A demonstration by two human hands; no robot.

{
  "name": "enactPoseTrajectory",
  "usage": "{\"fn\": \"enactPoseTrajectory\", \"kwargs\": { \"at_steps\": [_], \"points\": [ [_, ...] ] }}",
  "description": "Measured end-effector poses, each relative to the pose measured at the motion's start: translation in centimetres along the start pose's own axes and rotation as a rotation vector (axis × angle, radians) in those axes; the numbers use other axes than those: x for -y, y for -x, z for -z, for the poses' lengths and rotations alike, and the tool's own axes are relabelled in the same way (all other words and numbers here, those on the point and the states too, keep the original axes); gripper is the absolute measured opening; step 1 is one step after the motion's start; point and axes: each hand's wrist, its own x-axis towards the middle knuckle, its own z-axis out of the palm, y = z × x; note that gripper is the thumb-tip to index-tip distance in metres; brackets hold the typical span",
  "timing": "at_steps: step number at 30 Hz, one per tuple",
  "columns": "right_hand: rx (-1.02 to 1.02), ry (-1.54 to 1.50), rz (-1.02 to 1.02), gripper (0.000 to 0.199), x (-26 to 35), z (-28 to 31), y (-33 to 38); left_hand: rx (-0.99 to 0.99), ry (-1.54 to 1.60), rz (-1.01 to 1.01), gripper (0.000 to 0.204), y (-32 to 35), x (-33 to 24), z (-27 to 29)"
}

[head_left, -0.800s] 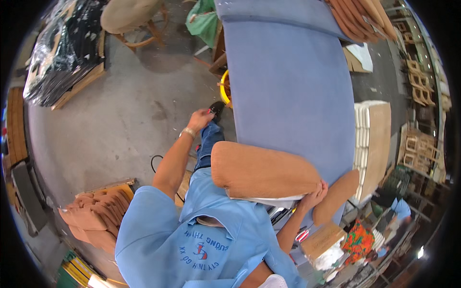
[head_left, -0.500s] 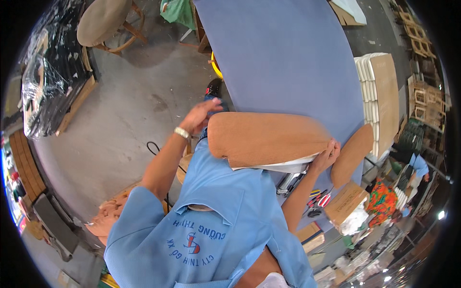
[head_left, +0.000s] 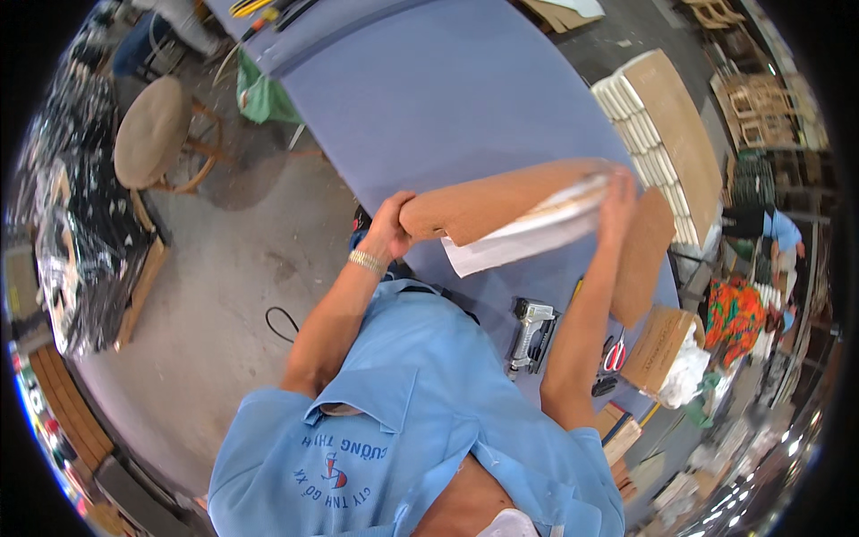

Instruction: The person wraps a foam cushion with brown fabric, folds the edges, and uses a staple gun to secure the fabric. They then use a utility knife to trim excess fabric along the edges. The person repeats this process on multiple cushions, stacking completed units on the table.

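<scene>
A tan-brown upholstered panel [head_left: 514, 199] is lifted above the blue-grey tabletop [head_left: 420, 98], tilted so that its white underside shows along the near edge. My left hand [head_left: 392, 229] is closed on the panel's left end. At the right end, my right hand [head_left: 617, 210] grips the raised edge; it is blurred and its fingertips are partly hidden. A second brown panel [head_left: 646, 259] lies on the table just beyond my right forearm. Nearer to me on the table rests a silver and black staple gun [head_left: 532, 333], and beside my right forearm are red-handled pliers [head_left: 614, 356].
A cardboard box [head_left: 660, 352] with white stuffing stands at the right. Behind it a person [head_left: 780, 234] is in the distance. White stacked pieces with a cardboard sheet [head_left: 669, 134] flank the table's right edge. At left are a round stool [head_left: 154, 132] and a plastic-wrapped stack [head_left: 94, 259].
My left hand, open beside the panel before, now holds its left end. The right end has risen and the panel has tipped, showing more white underside. The head view has turned.
</scene>
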Motion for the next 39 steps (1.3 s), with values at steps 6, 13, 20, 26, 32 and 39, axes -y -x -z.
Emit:
{"fn": "enactPoseTrajectory", "kwargs": {
  "at_steps": [6, 13, 20, 26, 32, 39],
  "points": [
    [0.084, -0.007, 0.053, 0.032, 3.8, -0.7, 10.0, 0.008, -0.046, 0.017, 0.039, 1.8, 1.3, -1.3],
    [0.357, -0.556, -0.278, 0.025, 11.0, -1.9, 17.8, -0.034, -0.077, 0.002, 0.038, 2.0, 0.9, -0.6],
    [0.550, -0.551, -0.456, 0.037, 11.1, -1.8, 18.1, -0.123, -0.119, -0.052, 0.040, 3.9, 2.1, -3.0],
    [0.676, -0.666, -0.583, 0.049, 12.4, -2.3, 18.9, -0.083, -0.142, -0.077, 0.042, 4.4, 1.9, -3.4],
    [0.754, -0.495, -0.361, 0.055, 11.5, -6.0, 19.2, -0.063, -0.172, -0.085, 0.044, 3.2, 1.2, -1.3],
    [0.565, -0.817, -0.354, 0.032, 9.1, -4.1, 17.2, -0.040, -0.250, -0.129, 0.036, 4.1, 0.0, 0.2]
  ]
}}
